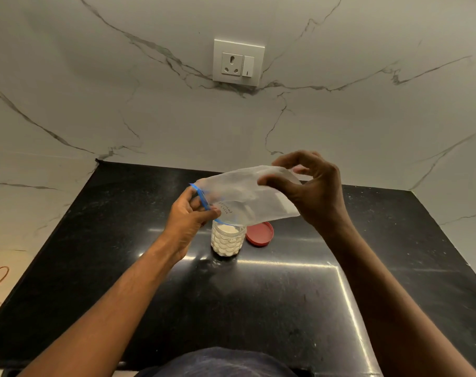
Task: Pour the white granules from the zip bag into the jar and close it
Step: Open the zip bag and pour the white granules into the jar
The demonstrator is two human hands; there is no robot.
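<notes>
While the left hand (187, 216) and right hand (310, 186) grip one tilted bag (247, 197) over one jar (228, 240), one red lid (260, 234) lies beside on the tabletop (285, 295).

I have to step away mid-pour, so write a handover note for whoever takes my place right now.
Left hand: pinching the blue zip edge of the zip bag at the jar's mouth.
Right hand: lifting the bag's closed end, tilting it down.
Jar: upright on the black counter, nearly full of white granules.
Red lid: lying right of the jar.
Left: empty the bag, put the lid on.
</notes>
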